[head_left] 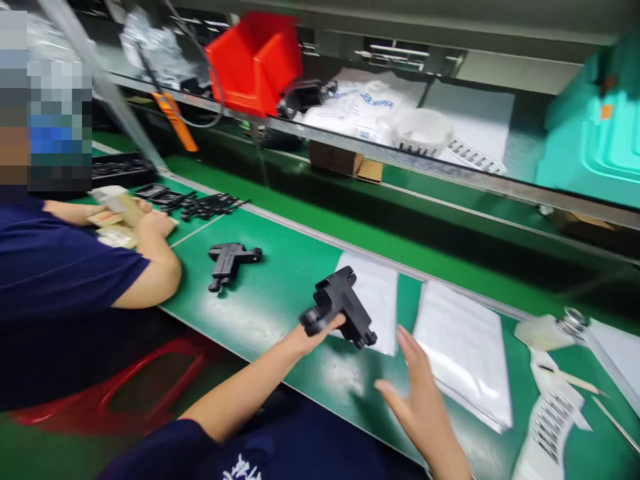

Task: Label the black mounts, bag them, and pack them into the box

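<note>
My left hand [311, 332] grips a black plastic part [341, 308] and holds it just above the green table [280, 280], over the edge of a white sheet [373, 293]. My right hand [419, 393] is open with fingers spread, empty, hovering to the right of the part and beside a stack of white bags [463, 347]. A second black part [229, 261] of the same shape lies on the table to the left.
A co-worker in a dark blue shirt [55, 267] sits at left, hands on beige items [113, 217]. Small black parts [203, 203] lie beyond. A red bin [255, 61] and white bags stand on the shelf. Label strips [550, 417], a bottle [547, 330] and a stick lie at right.
</note>
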Action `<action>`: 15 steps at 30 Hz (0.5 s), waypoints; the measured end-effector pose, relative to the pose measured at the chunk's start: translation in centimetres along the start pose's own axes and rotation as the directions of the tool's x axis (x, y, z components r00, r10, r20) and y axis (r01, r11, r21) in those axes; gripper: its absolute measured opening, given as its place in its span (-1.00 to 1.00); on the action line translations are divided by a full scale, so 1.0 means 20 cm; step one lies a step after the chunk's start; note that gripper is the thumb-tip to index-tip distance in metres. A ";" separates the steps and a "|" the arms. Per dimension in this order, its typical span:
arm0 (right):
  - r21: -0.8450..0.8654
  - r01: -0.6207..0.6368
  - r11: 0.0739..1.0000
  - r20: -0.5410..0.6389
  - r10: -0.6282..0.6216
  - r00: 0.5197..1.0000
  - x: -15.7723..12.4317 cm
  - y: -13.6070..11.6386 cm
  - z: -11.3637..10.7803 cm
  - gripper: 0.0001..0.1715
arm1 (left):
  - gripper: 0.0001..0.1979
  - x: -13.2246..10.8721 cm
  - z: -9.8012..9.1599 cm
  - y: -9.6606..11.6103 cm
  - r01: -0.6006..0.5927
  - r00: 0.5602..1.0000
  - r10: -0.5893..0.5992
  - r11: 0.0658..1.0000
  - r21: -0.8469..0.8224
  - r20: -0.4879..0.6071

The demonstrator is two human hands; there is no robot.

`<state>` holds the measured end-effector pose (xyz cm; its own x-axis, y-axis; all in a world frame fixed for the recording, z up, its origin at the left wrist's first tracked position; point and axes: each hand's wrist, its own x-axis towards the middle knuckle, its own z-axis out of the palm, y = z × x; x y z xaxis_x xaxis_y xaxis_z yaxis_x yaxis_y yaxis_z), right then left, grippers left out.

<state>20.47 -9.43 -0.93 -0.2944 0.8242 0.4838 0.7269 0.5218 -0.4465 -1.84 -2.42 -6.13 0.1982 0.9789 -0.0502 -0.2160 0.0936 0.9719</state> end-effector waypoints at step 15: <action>0.054 -0.174 0.983 0.037 0.172 0.984 -0.20 0.11 -0.12 -0.42 | -0.43 -0.07 0.19 0.10 0.071 0.951 -0.137 0.969 0.236 0.277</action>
<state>24.65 -12.18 -2.11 -0.1872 0.9093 0.3717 0.7327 0.3813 -0.5637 0.97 -4.35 -3.20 0.4830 0.8677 -0.1176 0.0306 0.1175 0.9926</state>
